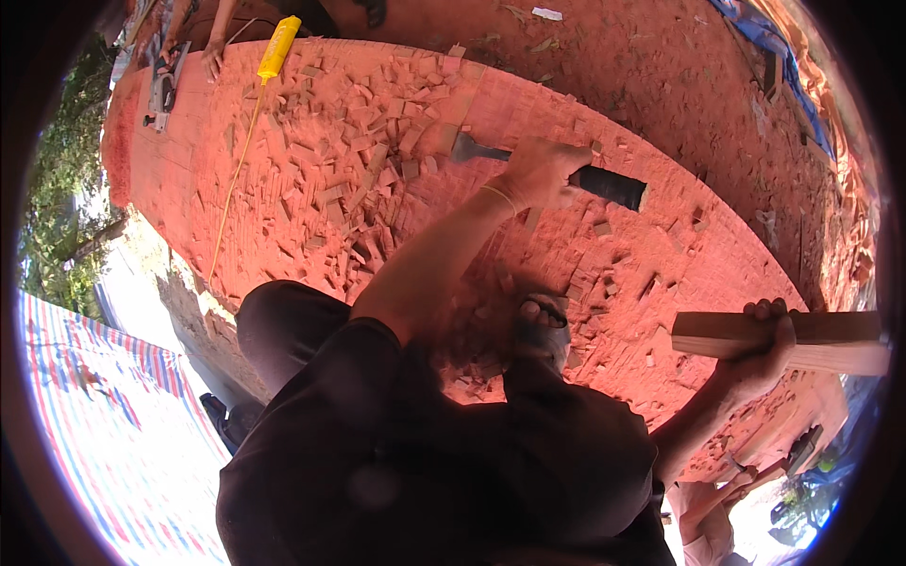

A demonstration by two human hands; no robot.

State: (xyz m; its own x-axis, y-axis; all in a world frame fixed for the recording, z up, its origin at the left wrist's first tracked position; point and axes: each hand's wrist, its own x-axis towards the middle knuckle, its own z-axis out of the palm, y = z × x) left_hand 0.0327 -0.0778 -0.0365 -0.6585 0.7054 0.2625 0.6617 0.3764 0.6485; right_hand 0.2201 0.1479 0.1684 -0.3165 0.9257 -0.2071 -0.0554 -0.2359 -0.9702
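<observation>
My left hand (540, 175) is closed around a chisel (613, 186) above the slab. Its flat metal blade points left, and its black-wrapped handle sticks out on the right side of my fist. Off to the right, my right hand (761, 370) grips a thick squared block of wood (722, 332) from below, with the fingers curled over its far side. The block is held out over the slab's right part, apart from the chisel. Beneath both hands lies a large reddish wooden slab (514, 104), rough with cut marks.
Loose wood chips (363, 151) cover the slab's left and middle. A yellow power strip (279, 47) with a cord lies at the far left edge. Beyond it are another person's hand (213, 60) and a metal tool (162, 92). Another person (706, 519) works at lower right. My foot (545, 325) rests on the slab.
</observation>
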